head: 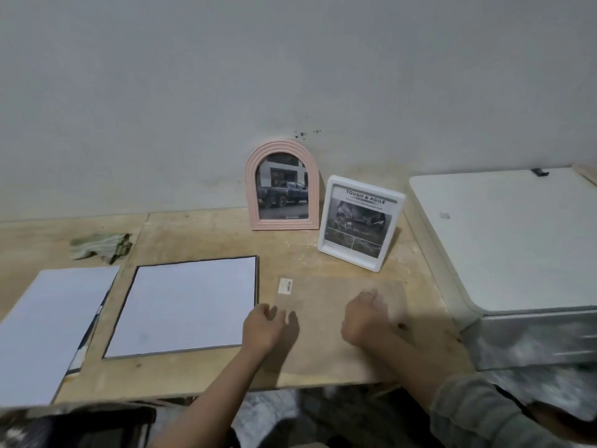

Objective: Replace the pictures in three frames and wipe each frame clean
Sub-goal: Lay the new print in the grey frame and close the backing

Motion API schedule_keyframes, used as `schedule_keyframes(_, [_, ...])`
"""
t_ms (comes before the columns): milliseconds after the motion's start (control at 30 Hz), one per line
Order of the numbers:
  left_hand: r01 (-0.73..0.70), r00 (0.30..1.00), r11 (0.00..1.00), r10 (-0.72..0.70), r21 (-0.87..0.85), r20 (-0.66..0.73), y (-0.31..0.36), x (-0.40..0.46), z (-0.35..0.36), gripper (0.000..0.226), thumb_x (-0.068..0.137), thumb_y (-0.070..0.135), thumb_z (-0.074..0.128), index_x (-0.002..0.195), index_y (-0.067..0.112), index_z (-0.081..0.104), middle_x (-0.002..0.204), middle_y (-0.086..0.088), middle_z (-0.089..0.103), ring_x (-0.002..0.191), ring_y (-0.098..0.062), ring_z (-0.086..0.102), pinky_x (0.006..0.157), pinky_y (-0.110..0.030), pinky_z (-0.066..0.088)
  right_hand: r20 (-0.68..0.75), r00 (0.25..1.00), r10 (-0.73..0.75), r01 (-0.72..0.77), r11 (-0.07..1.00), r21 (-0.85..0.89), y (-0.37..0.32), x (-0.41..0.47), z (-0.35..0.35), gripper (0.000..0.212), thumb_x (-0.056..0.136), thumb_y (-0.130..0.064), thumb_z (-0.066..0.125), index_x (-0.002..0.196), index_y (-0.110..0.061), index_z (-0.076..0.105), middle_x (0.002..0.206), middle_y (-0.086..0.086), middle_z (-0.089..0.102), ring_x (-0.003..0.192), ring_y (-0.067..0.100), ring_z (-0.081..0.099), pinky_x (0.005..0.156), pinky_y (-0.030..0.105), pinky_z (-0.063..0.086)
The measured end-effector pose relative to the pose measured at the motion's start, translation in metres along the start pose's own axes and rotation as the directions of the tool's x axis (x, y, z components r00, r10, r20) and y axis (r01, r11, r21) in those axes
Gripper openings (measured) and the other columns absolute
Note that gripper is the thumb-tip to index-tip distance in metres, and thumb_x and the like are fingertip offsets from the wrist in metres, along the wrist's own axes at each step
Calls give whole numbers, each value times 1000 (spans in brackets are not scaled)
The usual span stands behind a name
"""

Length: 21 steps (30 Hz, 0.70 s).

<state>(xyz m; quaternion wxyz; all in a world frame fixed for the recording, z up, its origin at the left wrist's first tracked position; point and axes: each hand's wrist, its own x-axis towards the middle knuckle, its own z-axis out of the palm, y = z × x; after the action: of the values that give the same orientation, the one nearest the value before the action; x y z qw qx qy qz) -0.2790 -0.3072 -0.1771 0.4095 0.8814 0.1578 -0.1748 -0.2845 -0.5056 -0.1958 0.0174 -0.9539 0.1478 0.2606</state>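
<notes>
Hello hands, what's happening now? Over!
Left hand open, right hand curled, both over flat brown backing board. Pink arched frame, white square frame upright behind.

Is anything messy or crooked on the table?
Yes. The white frame stands turned at an angle, unlike the pink arched frame beside it. A crumpled cloth lies at the left, and dark specks mark the wall.

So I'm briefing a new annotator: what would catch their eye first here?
Two framed car pictures standing at the wall: a pink arched frame and, to its right, a white frame headed "TOUGH & AGILE". Nearer, both hands, left hand and right hand, rest on a brown backing board, beside a white sheet.
</notes>
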Motion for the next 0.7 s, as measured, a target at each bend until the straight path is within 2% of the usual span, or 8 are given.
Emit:
schedule_keyframes(167, [-65, 985, 998, 63, -12, -163, -26, 19, -67, 13, 92, 26, 55, 95, 14, 56, 96, -4, 58, 93, -21, 55, 78, -25, 38, -155, 959, -238, 256, 960, 110, -85, 9, -26, 65, 82, -37, 46, 136, -2, 35, 139, 18, 39, 129, 35, 36, 109, 45, 29])
schedule_keyframes(267, [-53, 980, 993, 72, 103, -187, -52, 44, -115, 45, 92, 31, 55, 126, 2, 54, 125, -13, 58, 118, -28, 54, 94, -33, 42, -167, 927, -336, 362, 919, 159, -139, 19, -34, 60, 84, -39, 45, 136, -11, 36, 139, 10, 40, 130, 31, 35, 109, 45, 29])
schedule_keyframes(367, [-14, 984, 973, 55, 229, -171, -83, 73, -158, 55, 89, 38, 57, 128, -1, 50, 130, -17, 53, 121, -32, 50, 97, -37, 40, -173, 907, -384, 409, 902, 140, -183, 26, -37, 57, 88, -43, 44, 138, -16, 33, 143, 8, 37, 133, 29, 31, 110, 46, 25])
schedule_keyframes(467, [-22, 989, 938, 70, 345, -129, -109, 105, -192, 67, 85, 45, 61, 133, 2, 43, 134, -15, 48, 124, -31, 45, 99, -38, 39, -124, 920, -371, 383, 920, 82, -218, 36, -38, 63, 91, -41, 44, 143, -10, 25, 151, 13, 24, 139, 32, 22, 113, 46, 19])
schedule_keyframes(533, [-66, 987, 900, 122, 431, -102, -122, 127, -209, 72, 84, 48, 61, 135, 1, 41, 135, -13, 48, 126, -29, 43, 102, -35, 36, -212, 898, -384, 406, 911, 67, -232, 42, -34, 60, 79, -36, 55, 126, 0, 46, 132, 22, 46, 121, 40, 47, 98, 50, 38])
schedule_keyframes(600, [-102, 987, 873, 149, 476, -62, -129, 142, -219, 77, 82, 49, 63, 137, 2, 38, 135, -11, 46, 126, -27, 43, 103, -33, 35, -163, 919, -360, 374, 925, 62, -237, 48, -31, 52, 62, -38, 58, 95, 2, 58, 96, 21, 58, 87, 42, 62, 72, 46, 51])
schedule_keyframes(633, [-106, 988, 867, 148, 487, -49, -130, 147, -221, 79, 80, 50, 64, 137, 3, 37, 136, -10, 45, 126, -28, 42, 102, -33, 36, -129, 932, -338, 347, 936, 55, -237, 47, -32, 52, 66, -40, 58, 99, 1, 56, 101, 21, 56, 92, 40, 60, 74, 45, 51])
schedule_keyframes(700, [-106, 992, 839, 126, 533, -2, -137, 160, -228, 82, 77, 51, 65, 137, 4, 34, 138, -10, 41, 127, -29, 39, 103, -36, 39, -138, 945, -297, 305, 951, 42, -246, 49, -27, 67, 83, -45, 55, 131, -3, 38, 138, 19, 38, 127, 36, 40, 102, 43, 36])
